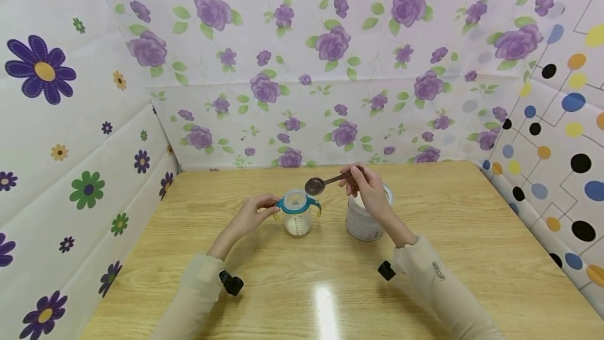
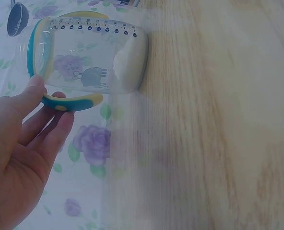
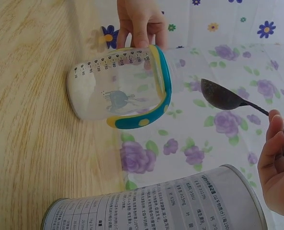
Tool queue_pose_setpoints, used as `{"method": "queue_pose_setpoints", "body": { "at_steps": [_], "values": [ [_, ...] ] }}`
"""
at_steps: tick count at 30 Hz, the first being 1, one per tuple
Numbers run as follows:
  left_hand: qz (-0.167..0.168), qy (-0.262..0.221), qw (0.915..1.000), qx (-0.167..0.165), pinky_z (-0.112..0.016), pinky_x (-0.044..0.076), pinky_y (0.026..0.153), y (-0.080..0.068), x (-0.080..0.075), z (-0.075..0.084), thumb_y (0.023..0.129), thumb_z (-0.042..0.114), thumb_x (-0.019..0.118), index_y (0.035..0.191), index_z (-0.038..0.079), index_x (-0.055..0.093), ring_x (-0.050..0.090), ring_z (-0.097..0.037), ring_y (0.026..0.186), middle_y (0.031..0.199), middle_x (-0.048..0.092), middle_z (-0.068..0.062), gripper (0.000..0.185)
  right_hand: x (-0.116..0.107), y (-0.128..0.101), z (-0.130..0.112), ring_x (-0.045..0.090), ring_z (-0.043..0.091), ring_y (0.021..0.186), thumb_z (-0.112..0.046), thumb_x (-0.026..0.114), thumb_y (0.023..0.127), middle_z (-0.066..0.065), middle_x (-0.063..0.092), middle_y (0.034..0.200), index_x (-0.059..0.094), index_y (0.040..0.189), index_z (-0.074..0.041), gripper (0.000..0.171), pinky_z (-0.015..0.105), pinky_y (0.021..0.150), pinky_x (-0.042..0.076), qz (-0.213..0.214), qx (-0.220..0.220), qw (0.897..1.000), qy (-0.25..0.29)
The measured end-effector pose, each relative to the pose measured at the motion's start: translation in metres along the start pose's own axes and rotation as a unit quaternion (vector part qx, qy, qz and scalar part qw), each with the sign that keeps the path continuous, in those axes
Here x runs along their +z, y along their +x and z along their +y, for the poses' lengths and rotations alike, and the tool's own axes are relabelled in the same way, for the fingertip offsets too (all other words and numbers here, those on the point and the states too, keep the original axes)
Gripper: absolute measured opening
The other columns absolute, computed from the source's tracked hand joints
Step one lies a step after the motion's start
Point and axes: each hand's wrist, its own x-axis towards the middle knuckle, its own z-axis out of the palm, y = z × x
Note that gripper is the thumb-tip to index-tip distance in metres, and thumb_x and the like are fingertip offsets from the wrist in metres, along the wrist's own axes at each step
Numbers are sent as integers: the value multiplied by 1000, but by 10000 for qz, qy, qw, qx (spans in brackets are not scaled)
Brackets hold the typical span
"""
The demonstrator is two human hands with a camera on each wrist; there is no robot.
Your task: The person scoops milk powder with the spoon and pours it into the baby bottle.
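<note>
**Dark long-handled spoon (image 1: 314, 186) held above the mouth of a two-handled baby bottle (image 1: 298, 224)**

The baby bottle stands upright at the fingertips of the left hand (image 1: 250, 216), its blue collar level with them. That hand's thumb and fingers pinch the bottle's blue-and-yellow left handle (image 2: 72, 103) where it meets the collar. White powder (image 2: 131, 64) lies at the bottom, well below those fingers, in the clear body printed with a measuring scale and an animal.

The fingers of the right hand (image 1: 370, 190) are curled, closed on the end of the spoon's handle. The spoon's bowl reaches out leftward from them, near the bottle's mouth and toward its right side; whether it carries anything, I cannot tell.

Directly beneath the right fingers and palm stands a can (image 1: 363, 224) with a text-covered label, its top partly hidden by the hand.

Under both hands runs a wood-grain table (image 1: 302, 287). Beyond the fingers hangs a cloth with purple roses (image 1: 332, 43); cream sleeves (image 1: 439, 282) cover the forearms behind them.
</note>
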Motion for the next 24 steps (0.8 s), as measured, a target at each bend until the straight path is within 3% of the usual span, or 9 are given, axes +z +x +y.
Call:
{"method": "queue_pose_setpoints", "body": {
  "at_steps": [5, 8, 14, 24],
  "values": [
    [-12, -23, 10000, -28, -37, 58, 86, 0, 0, -1, 96, 21, 61, 117, 16, 68, 67, -22, 105, 112, 71, -4, 23, -1, -1, 0, 52, 26, 53, -19, 38, 106, 27, 62, 79, 61, 103, 5, 33, 34, 44, 40, 41, -30, 10000, 3],
    [2, -24, 10000, -1, -37, 58, 86, -1, 0, 0, 96, 21, 61, 116, 16, 68, 68, -22, 104, 111, 71, -4, 22, -2, -1, -1, 51, 28, 53, -20, 38, 106, 19, 64, 77, 61, 103, 6, 34, 32, 43, 41, 68, -10, 10000, -26],
    [38, 21, 10000, 87, -37, 58, 85, 0, 0, 1, 95, 20, 61, 116, 15, 68, 68, -22, 103, 110, 71, -4, 22, -6, -1, 1, 52, 18, 52, -21, 38, 107, -3, 66, 74, 58, 103, 14, 40, 25, 44, 41, 78, -66, 9999, -9],
    [6, 1, 9999, 102, -39, 57, 87, 1, 0, -2, 95, 21, 61, 116, 18, 68, 68, -21, 103, 111, 71, -4, 22, -8, -2, 3, 53, 11, 51, -24, 39, 106, -4, 65, 71, 57, 102, 15, 43, 22, 44, 41, 117, -118, 9998, 130]
  ]
}}
